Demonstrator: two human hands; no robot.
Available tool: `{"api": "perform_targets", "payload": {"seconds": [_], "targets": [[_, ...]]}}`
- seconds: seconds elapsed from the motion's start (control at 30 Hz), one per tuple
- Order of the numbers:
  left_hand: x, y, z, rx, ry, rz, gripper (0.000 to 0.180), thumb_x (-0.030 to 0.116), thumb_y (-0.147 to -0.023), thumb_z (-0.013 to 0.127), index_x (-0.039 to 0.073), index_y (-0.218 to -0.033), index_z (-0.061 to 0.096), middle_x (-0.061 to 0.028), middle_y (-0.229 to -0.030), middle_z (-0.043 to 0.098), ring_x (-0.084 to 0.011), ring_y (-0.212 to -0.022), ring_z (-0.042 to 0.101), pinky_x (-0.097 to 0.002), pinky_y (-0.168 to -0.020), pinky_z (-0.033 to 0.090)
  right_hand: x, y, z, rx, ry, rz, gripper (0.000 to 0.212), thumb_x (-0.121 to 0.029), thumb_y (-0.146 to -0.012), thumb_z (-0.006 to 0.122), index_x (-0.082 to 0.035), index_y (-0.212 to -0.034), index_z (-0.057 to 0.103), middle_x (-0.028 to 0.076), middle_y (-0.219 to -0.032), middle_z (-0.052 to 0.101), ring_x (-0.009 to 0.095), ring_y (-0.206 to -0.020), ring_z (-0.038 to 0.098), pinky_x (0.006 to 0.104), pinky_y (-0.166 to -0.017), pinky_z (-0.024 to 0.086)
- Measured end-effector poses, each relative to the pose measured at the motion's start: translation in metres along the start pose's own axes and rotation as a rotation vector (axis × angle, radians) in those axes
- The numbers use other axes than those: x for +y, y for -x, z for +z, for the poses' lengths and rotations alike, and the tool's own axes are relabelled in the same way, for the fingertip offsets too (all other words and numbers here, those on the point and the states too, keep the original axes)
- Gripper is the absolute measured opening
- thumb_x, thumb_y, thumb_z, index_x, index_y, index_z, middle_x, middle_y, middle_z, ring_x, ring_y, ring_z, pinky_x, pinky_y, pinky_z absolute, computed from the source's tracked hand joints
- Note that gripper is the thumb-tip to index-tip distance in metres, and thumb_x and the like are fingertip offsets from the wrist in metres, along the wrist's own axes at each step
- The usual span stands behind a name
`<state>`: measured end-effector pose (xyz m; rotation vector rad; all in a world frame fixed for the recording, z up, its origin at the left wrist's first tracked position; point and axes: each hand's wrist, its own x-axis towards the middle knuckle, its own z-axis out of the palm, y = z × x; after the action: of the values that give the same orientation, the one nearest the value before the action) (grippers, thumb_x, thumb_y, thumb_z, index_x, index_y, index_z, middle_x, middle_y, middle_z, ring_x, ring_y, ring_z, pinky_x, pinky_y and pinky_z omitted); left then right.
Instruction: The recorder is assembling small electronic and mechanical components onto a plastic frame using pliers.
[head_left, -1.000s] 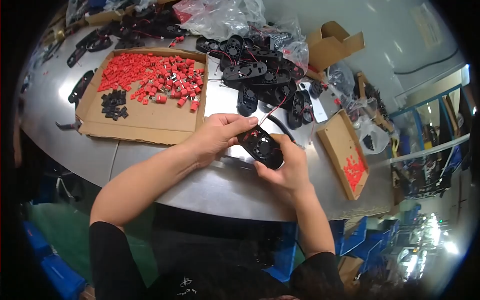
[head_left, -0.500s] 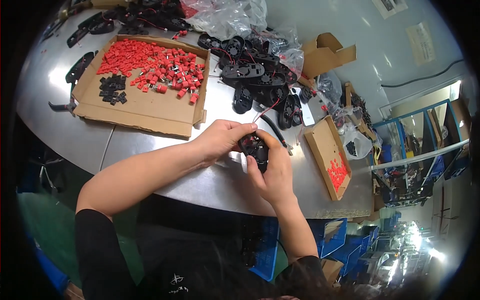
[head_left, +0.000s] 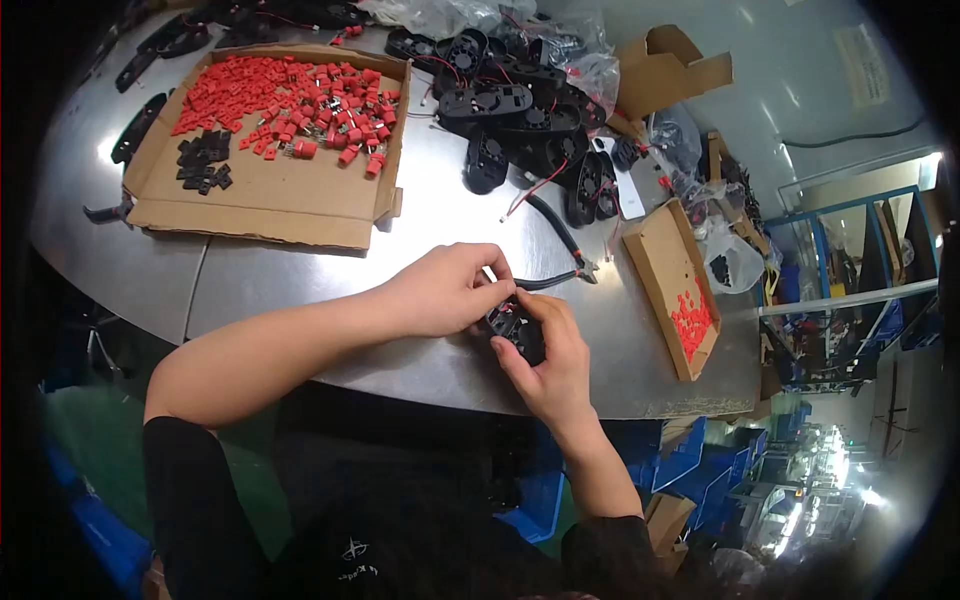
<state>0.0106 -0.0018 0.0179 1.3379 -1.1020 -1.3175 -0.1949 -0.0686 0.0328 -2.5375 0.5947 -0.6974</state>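
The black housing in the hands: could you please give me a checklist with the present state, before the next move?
1. Black housing held by right hand: ok.
2. Left hand at the housing's upper end: ok.
3. What the left hand pinches there: cannot tell, too small and partly hidden.
4. Pliers well away from the hands: not ok, one handle lies close by.
5. Large cardboard tray stocked with red parts: ok.

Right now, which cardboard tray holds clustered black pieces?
The larger, left tray: black pieces cluster beside red ones; the right tray lacks such a cluster.
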Motion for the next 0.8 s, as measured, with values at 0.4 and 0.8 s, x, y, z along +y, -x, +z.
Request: {"api": "perform_targets", "payload": {"seconds": [0.4,0.8], "targets": [[-0.004,0.004,0.006,0.181,-0.533,0.406,0.016,0.018,-0.094,0.069,0.002,-0.095,0.067,-0.0174,-0.082,0.071,-0.0382,-0.076,0.07,-0.0429,-0.069,0.053,0.005,0.01,0.001,-0.037,0.055,0.044,0.058,-0.021,-0.078,0.087,0.001,-0.128,0.065,0.017,-0.107,0.063,0.033,-0.095,0.066,0.0386,-0.082,0.054],[-0.007,-0.003,0.0,0.033,-0.849,0.626,0.05,0.046,-0.083,0.076,0.003,-0.103,0.058,-0.013,-0.099,0.057,-0.0328,-0.091,0.052,-0.0424,-0.082,0.044,0.033,0.0,-0.013,-0.2,-0.094,-0.025,0.094,-0.021,-0.075,0.09,-0.003,-0.153,0.042,0.017,-0.109,0.068,0.031,-0.096,0.069,0.0361,-0.085,0.055]]}}
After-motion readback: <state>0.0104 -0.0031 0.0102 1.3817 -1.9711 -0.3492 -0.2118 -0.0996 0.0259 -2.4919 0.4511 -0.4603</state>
